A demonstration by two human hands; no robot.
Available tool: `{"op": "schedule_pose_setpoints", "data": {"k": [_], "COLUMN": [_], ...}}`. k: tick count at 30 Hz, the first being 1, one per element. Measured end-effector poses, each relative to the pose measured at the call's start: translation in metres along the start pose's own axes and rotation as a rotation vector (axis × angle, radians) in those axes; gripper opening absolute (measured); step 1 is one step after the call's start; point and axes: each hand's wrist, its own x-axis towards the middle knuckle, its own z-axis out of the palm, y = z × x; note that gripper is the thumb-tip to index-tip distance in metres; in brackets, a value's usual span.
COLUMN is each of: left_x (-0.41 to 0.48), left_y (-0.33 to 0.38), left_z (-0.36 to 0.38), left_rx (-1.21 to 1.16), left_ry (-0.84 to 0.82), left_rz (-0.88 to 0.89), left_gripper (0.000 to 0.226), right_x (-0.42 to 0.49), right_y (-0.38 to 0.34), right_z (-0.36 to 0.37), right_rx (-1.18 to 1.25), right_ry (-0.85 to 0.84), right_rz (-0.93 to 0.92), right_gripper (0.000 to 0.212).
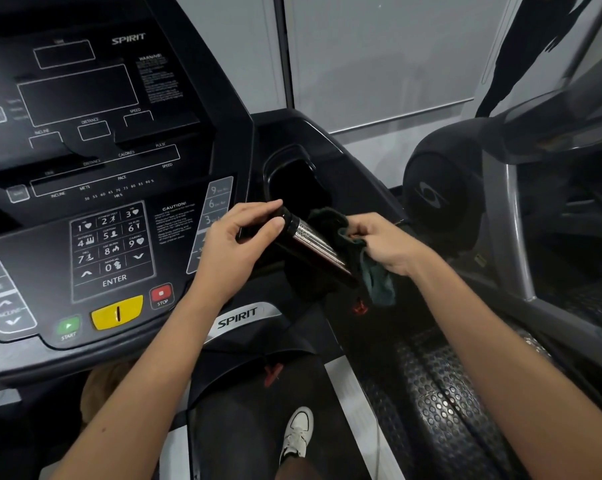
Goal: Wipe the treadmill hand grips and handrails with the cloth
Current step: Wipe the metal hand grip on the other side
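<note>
Two hands, one cloth, one hand grip.

1. Left hand (239, 244): fingers and thumb curled round the black end of the hand grip (303, 244), holding it fast.
2. Right hand (386, 242): on the far side of the hand grip, fingers pinching a bunched dark green cloth (379, 285). One fold lies against the grip's upper side and a loose tail hangs below it.
3. Hand grip: a short, fixed, rigid bar slanting down toward the person, with a bright metal sensor plate (323, 249) along its top. The plate looks smooth and probably slick, so the cloth should slide easily. It cannot be lifted, so only the cloth needs carrying.
4. Cloth, handling: soft, light and limp, and it will fold to the bar's curve. Best taken as a wad in the palm and wrapped round the bar, not held by a corner, so the hanging tail does not drag.
5. Behind the hand grip: a black cup holder (292, 157).
6. Left of the hand grip: the console keypad (110, 249), red stop button (161, 294) and yellow safety key (117, 312). Stray presses are to be avoided.
7. Below the hand grip: a white shoe (297, 434) on the treadmill.
8. Right of the hand grip: a neighbouring machine (441, 192).
9. Side handrails: too dark to make out.
</note>
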Motion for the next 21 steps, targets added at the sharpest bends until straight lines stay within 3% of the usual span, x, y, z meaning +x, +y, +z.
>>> {"op": "schedule_pose_setpoints", "data": {"k": [5,9,12,16,21], "left_x": [0.000,0.001,0.001,0.000,-0.001], "left_y": [0.001,0.000,-0.001,-0.001,-0.001], "left_z": [0.001,0.001,0.001,0.001,0.002], "left_rx": [-0.003,-0.012,-0.008,-0.009,-0.003], "left_ry": [0.008,0.004,0.003,0.013,0.028], "left_rz": [0.001,-0.007,-0.008,-0.006,-0.014], "left_gripper": [0.024,0.023,0.023,0.023,0.023], "right_x": [-0.018,-0.010,-0.006,-0.025,-0.051], "right_y": [0.008,-0.011,-0.011,0.008,0.025], "right_z": [-0.005,0.012,0.015,0.000,0.004], "right_rx": [-0.100,0.010,0.044,-0.085,-0.153], "right_ry": [0.094,0.106,0.092,0.125,0.299], "right_rz": [-0.079,-0.179,-0.156,-0.112,-0.193], "right_gripper": [0.031,0.028,0.032,0.021,0.037]}}
